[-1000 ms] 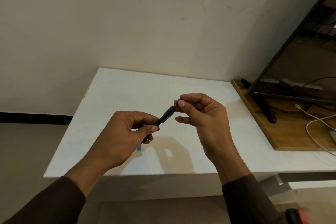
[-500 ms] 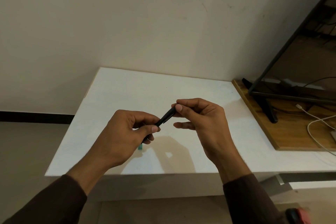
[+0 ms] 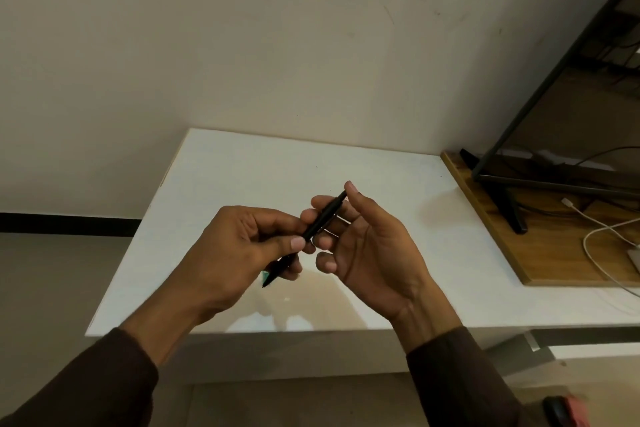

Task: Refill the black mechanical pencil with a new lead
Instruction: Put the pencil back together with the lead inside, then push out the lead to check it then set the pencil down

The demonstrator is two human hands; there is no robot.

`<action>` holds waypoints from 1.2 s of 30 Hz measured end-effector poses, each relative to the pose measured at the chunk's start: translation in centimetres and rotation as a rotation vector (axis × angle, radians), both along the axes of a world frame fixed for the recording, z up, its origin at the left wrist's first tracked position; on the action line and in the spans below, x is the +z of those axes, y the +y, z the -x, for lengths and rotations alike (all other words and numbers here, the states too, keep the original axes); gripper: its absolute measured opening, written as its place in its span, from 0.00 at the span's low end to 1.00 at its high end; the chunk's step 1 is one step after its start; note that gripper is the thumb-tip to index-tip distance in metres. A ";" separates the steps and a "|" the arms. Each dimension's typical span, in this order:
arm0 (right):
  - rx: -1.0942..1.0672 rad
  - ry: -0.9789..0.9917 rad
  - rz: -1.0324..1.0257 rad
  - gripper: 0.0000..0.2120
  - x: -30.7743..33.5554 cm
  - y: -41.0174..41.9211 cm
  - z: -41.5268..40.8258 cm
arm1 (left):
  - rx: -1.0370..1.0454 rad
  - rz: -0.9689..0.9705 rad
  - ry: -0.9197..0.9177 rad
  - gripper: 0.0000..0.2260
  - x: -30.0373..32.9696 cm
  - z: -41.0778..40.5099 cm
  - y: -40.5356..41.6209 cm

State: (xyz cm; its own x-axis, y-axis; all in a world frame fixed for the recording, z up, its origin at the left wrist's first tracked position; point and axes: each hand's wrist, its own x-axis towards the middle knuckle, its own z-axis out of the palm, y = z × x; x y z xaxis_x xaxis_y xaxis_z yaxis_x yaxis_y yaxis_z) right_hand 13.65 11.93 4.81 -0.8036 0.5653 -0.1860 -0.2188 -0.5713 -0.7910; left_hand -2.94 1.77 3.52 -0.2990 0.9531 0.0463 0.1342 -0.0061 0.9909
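The black mechanical pencil (image 3: 322,217) slants above the white table (image 3: 242,177), with its tip pointing down-left and its cap end up-right. My left hand (image 3: 242,246) grips the lower half of the barrel between thumb and fingers. My right hand (image 3: 367,246) is turned palm up. Its fingers lie behind the upper half of the pencil and its thumb tip rests on the cap end. A small teal object (image 3: 265,274) lies on the table just under my left hand, mostly hidden. No loose lead is visible.
To the right lies a wooden board (image 3: 554,253) carrying a black monitor stand (image 3: 512,211) and a white cable (image 3: 595,229). A wall rises right behind the table. A red and black object (image 3: 568,412) sits on the floor at the bottom right.
My right hand has rotated palm up and slid along the pencil's upper half; the thumb now sits on the cap end. The pencil is more exposed, and its tip shows below my left hand.
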 end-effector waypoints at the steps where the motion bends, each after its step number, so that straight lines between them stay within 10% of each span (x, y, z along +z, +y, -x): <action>1: 0.021 0.027 0.023 0.18 -0.1 0.0 0.0 | -0.005 -0.005 -0.011 0.11 0.1 0.0 0.0; 15: -0.287 -0.244 -0.467 0.14 -0.3 -0.2 1.0 | -0.017 -0.031 -0.058 0.08 -0.2 0.4 0.5; 26: -0.449 0.279 0.097 0.24 0.7 1.3 0.7 | 0.123 -0.037 -0.072 0.17 -2.2 0.8 1.1; 36: -0.554 0.381 0.176 0.23 0.2 2.3 -0.7 | 0.156 0.052 -0.344 0.20 -2.6 0.2 1.5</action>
